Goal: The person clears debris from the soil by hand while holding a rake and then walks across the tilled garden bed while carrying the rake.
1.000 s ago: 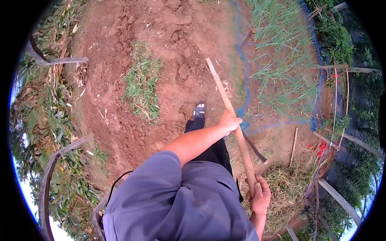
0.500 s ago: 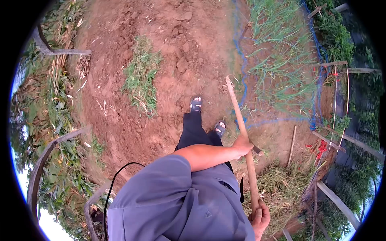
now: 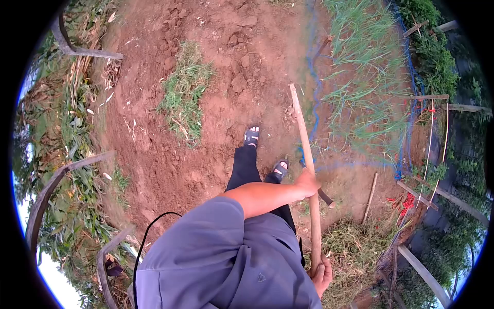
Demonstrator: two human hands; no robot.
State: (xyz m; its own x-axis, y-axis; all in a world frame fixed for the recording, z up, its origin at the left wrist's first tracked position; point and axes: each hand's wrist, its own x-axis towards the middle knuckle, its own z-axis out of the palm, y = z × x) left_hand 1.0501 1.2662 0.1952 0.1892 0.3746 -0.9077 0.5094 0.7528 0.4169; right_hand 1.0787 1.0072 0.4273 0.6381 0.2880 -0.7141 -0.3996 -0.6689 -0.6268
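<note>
A long wooden pole (image 3: 303, 135) runs from bare soil beside the netting down to my right side. My left hand (image 3: 307, 183) is wrapped round its middle, with my left arm reaching across my body. Near the pole's lower end, my right hand (image 3: 322, 275) has its fingers closed on the wood. A short dark piece (image 3: 325, 199) sticks out beside my left hand; how it joins the pole is hidden.
My sandalled feet (image 3: 251, 137) stand on reddish soil (image 3: 221, 103). Ahead lies a patch of cut grass (image 3: 188, 92). Blue netting (image 3: 314, 77) borders green plants (image 3: 360, 77) on the right. Dry grass (image 3: 355, 247) lies at lower right; bent wooden posts (image 3: 56, 185) stand at left.
Over the last second both hands moved lower in view with the pole, whose far end swung right. A second foot has come into view. Both hands have kept their hold.
</note>
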